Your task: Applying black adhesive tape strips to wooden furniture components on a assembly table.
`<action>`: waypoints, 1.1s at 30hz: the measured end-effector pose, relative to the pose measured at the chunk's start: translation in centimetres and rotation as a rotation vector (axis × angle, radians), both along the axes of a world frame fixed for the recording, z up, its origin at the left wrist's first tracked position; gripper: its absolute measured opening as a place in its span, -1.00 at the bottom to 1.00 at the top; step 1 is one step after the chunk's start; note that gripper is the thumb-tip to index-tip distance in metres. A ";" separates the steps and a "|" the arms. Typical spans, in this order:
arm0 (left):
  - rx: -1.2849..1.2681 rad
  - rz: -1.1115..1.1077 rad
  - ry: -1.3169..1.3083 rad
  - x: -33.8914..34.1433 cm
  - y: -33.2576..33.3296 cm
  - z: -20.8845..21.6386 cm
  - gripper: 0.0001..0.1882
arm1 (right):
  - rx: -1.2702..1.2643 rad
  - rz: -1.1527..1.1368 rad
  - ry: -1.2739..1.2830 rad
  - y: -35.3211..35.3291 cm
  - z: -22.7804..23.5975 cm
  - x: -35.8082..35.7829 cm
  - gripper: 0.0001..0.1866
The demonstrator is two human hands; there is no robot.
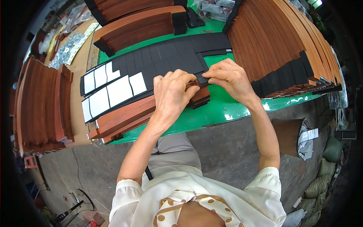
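My left hand [171,94] is closed round the right end of a reddish-brown wooden slat [132,114], which lies along the near edge of the green table. Beside that end, the thumb and fingers of my right hand [231,78] pinch a small black pad [204,80]. The pad is at the slat's end; whether it is stuck on cannot be made out. Just beyond the slat, black rectangular sheets [159,56] lie in overlapping rows. Several pieces with white faces [120,90] are at their left end.
Slats with black-covered ends [270,36] stand packed at the right, and more slats [140,30] lie at the back. Another stack [38,106] is at the left. A brown bin [287,137] with white scraps stands on the floor near the table's green edge [245,109].
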State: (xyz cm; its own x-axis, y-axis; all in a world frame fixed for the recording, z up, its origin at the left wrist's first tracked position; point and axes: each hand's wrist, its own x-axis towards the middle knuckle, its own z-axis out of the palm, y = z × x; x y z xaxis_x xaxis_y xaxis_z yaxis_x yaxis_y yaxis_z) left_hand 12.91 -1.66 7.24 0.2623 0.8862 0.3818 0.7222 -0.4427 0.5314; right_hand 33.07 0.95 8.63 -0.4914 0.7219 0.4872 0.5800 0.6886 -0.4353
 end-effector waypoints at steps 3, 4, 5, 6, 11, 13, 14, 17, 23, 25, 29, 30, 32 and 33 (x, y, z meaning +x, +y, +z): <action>0.007 0.009 -0.013 0.0 0.0 -0.1 -0.78 | 0.010 0.009 -0.013 0.2 -0.1 -0.1 -0.77; 0.005 0.011 -0.017 0.0 0.0 -0.1 -0.78 | 0.009 0.011 -0.013 0.3 -0.1 -0.1 -0.77; 0.004 0.012 -0.016 0.0 0.0 -0.1 -0.78 | 0.006 0.011 -0.020 0.3 0.0 -0.2 -0.78; 0.008 0.009 -0.025 0.0 0.0 -0.1 -0.78 | 0.004 0.012 -0.027 0.4 0.0 -0.2 -0.78; 0.001 0.010 -0.036 -0.1 0.0 0.0 -0.78 | -0.006 0.020 -0.036 0.6 0.0 -0.2 -0.78; 0.016 -0.003 -0.049 -0.1 0.0 0.0 -0.78 | -0.012 0.023 -0.040 0.6 0.1 -0.2 -0.78; 0.015 -0.004 -0.049 -0.1 0.0 -0.1 -0.78 | -0.021 0.024 -0.037 0.6 0.1 -0.2 -0.78; 0.024 -0.006 -0.041 -0.1 0.0 -0.1 -0.78 | -0.030 0.024 -0.035 0.7 0.1 -0.1 -0.79; 0.076 -0.010 -0.028 -0.2 -0.1 0.1 -0.78 | -0.034 0.032 -0.050 0.9 0.2 -0.1 -0.80; 0.110 -0.011 -0.021 -0.1 -0.3 0.2 -0.77 | -0.032 0.037 -0.047 0.8 0.1 -0.1 -0.81; 0.131 -0.019 -0.003 -0.2 -0.3 0.0 -0.76 | -0.038 0.030 -0.034 0.7 0.1 -0.1 -0.81; 0.135 -0.021 -0.006 -0.2 -0.3 0.0 -0.76 | -0.041 0.030 -0.031 0.7 0.1 -0.1 -0.81; 0.140 -0.024 -0.008 -0.2 -0.3 0.0 -0.76 | -0.037 0.031 -0.021 0.7 -0.1 -0.1 -0.81; 0.126 -0.037 -0.023 -0.3 -0.3 0.1 -0.77 | -0.034 0.033 -0.012 0.7 -0.1 -0.1 -0.81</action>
